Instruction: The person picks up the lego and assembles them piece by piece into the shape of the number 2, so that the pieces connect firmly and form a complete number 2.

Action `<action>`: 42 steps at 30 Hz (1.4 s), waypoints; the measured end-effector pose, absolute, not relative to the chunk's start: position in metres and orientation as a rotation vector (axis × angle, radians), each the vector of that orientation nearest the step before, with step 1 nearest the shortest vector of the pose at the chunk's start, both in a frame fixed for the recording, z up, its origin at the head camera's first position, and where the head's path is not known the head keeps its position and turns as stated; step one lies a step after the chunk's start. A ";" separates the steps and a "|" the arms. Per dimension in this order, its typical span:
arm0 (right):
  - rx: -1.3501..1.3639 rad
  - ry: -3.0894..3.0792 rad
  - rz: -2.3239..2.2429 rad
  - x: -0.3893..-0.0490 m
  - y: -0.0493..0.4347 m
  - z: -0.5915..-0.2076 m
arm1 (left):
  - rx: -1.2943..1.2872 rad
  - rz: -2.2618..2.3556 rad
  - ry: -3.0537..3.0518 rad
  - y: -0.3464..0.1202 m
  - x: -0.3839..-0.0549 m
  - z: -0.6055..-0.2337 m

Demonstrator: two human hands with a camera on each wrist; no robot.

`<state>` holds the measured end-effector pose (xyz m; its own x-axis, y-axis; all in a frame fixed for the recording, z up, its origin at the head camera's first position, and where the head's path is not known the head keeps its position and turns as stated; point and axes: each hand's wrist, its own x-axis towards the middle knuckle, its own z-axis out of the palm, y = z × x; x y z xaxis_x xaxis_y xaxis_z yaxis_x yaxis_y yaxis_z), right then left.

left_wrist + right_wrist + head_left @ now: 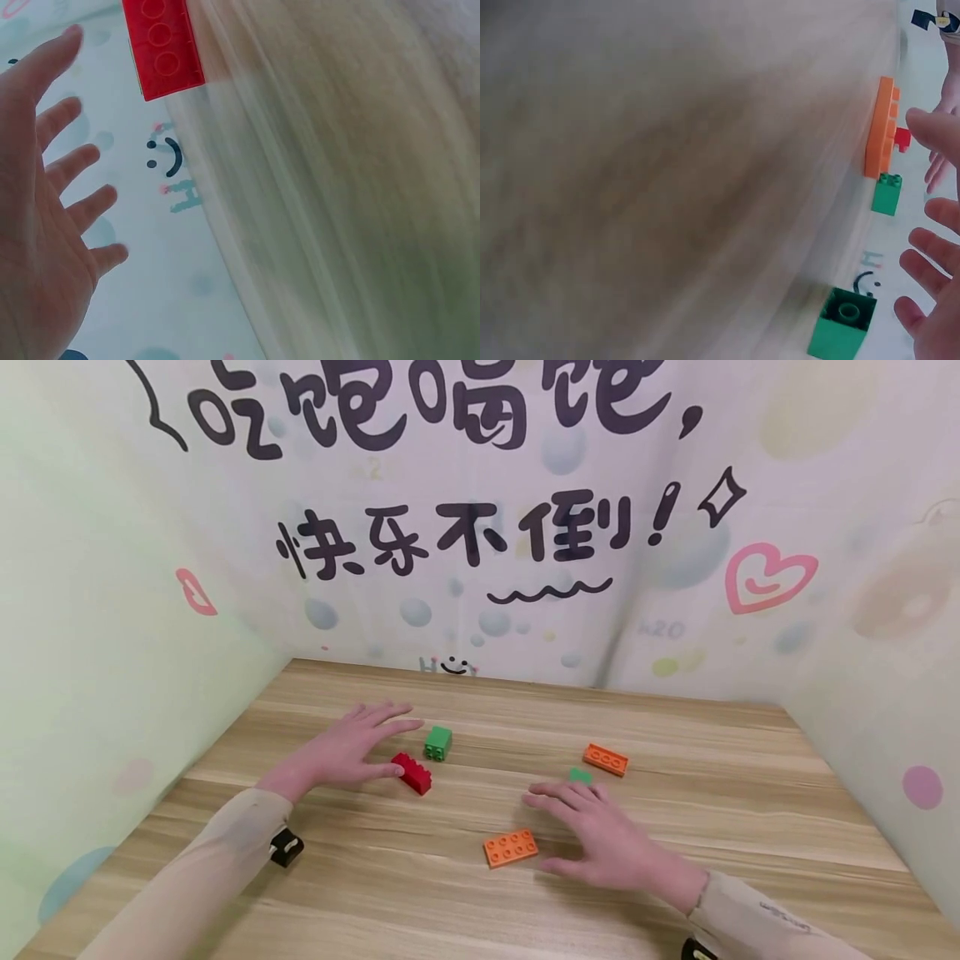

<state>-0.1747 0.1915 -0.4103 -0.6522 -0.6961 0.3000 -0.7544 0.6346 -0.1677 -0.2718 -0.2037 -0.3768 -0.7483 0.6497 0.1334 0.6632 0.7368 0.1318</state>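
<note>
In the head view my left hand (pixel 351 748) is spread over the table, its thumb tip beside one end of a red toy building brick (pixel 415 775). The left wrist view shows a gap between that hand (pixel 49 202) and the red brick (pixel 161 49). A green brick (pixel 438 743) lies just past its fingers. My right hand (pixel 603 839), fingers extended and holding nothing, hovers right of a flat orange brick (pixel 512 848) with studs up. Its fingers partly cover a second green brick (pixel 581 775), seen hollow side out in the right wrist view (pixel 844 326).
Another orange brick (pixel 606 759), hollow side showing, lies behind the right hand. The wood-grain table (pixel 420 910) ends at a printed cloth backdrop (pixel 480 635), with cloth walls on the left (pixel 112 693) and right (pixel 885 718).
</note>
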 end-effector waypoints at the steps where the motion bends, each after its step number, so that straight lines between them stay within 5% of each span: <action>1: 1.194 -2.657 0.439 -0.174 0.190 -0.411 | -1.091 -0.276 -2.857 -0.203 -0.272 -0.376; 42: 1.097 -2.838 1.132 -0.181 0.177 -0.434 | -1.248 -0.508 -2.935 -0.168 -0.299 -0.377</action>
<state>-0.1812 0.1773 -0.4339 -0.7670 -0.6255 0.1433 -0.5524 0.5300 -0.6434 -0.2986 -0.1678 -0.3769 -0.6979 0.7150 0.0410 0.6873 0.6524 0.3194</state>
